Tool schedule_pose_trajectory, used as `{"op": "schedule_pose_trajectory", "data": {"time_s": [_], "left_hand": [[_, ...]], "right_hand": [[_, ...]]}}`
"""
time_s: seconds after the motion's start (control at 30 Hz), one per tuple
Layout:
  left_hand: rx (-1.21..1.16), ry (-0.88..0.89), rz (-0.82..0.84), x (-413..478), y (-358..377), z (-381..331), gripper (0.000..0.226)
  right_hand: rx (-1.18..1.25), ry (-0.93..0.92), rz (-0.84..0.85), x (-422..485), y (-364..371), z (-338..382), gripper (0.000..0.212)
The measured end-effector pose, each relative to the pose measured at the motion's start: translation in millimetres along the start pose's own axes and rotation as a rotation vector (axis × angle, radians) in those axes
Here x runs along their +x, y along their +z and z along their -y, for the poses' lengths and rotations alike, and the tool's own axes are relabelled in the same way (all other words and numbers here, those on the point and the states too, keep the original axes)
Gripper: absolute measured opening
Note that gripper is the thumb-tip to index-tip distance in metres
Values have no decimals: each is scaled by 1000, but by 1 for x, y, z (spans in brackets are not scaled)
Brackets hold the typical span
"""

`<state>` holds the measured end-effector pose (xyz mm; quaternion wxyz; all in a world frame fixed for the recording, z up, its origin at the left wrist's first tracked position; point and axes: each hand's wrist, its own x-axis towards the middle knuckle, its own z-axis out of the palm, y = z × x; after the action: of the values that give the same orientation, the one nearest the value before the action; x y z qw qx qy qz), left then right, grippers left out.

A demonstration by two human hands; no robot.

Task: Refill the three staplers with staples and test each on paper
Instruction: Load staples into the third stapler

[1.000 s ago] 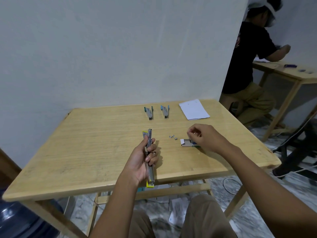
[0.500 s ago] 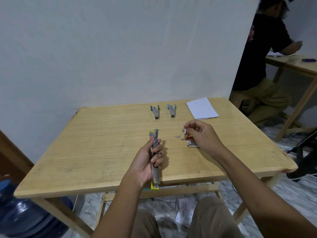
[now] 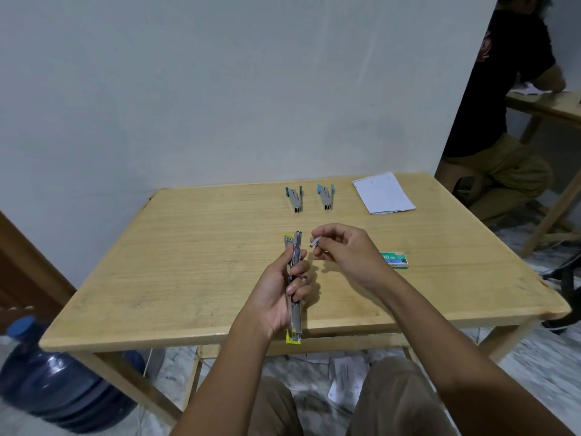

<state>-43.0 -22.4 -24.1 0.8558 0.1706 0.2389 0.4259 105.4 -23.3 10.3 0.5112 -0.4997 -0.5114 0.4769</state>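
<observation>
My left hand point(image 3: 279, 294) grips a yellow stapler point(image 3: 295, 322) swung fully open, its metal channel pointing away from me above the wooden table point(image 3: 188, 253). Just right of the stapler's far end, my right hand point(image 3: 345, 250) pinches a short strip of staples point(image 3: 315, 242) between thumb and fingers. The green staple box point(image 3: 394, 259) lies on the table behind my right wrist. Two blue-tipped staplers, one point(image 3: 295, 199) left of the other point(image 3: 326, 197), lie side by side at the table's far side. A white sheet of paper point(image 3: 382, 193) lies to their right.
A white wall stands close behind the table. A blue water jug point(image 3: 59, 382) sits on the floor at the left. Papers point(image 3: 344, 377) lie on the floor under the table. Another person point(image 3: 503, 105) sits at a second table on the right.
My right hand has lifted from the staple box with a strip of staples and moved left toward the open stapler, uncovering the box. My left hand keeps holding the stapler.
</observation>
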Motion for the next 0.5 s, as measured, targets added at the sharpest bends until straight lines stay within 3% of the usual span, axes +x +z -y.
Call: {"op": "schedule_pose_trajectory", "data": {"time_s": [0.5], "left_hand": [[1, -85, 47, -4, 0, 0, 39]], "right_hand": [[-70, -3, 0, -8, 9, 6, 28]]}}
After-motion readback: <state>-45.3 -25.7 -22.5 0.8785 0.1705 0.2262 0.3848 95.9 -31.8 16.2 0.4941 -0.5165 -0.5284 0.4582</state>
